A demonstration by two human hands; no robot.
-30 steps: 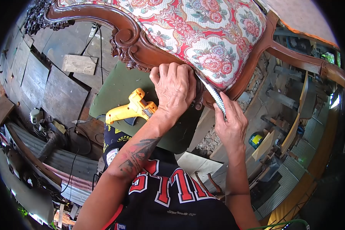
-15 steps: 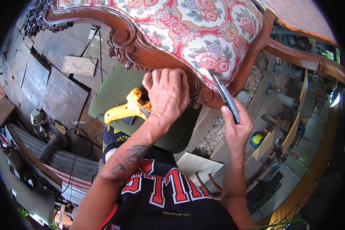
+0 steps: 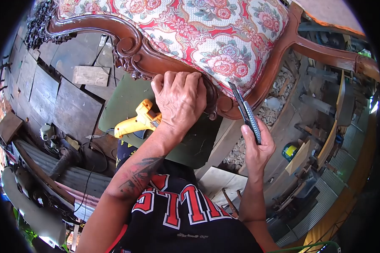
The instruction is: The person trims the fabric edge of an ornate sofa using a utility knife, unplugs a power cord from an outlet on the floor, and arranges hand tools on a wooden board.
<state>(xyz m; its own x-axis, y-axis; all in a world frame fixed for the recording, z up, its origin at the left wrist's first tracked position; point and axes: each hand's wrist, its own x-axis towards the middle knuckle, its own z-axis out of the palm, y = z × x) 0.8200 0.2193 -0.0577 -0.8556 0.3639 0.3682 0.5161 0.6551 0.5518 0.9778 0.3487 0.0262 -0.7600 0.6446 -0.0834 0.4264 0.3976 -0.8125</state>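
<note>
My left hand (image 3: 177, 101) grips the carved wooden rail (image 3: 162, 65) of an upholstered chair, its fingers curled over the edge. My right hand (image 3: 257, 147) is closed around a utility knife (image 3: 250, 114) with a grey-blue ribbed handle. The dark blade points up and left, its tip close to the lower edge of the floral fabric cushion (image 3: 198, 33). Whether the tip touches the fabric, I cannot tell. Below my left wrist, a yellow pistol-shaped tool (image 3: 135, 122) lies on a green padded surface (image 3: 124, 101), partly hidden by the forearm.
A wooden board (image 3: 91, 75) and a white power socket (image 3: 102, 41) lie on the plank floor at left. Stones (image 3: 236, 154) show between boards at right, near a round green-and-yellow container (image 3: 289, 152). The chair's wooden leg (image 3: 329, 57) extends right.
The knife has drawn back slightly from the cushion edge, and more of its blade shows. My left hand keeps its grip on the rail. The whole view has shifted a little.
</note>
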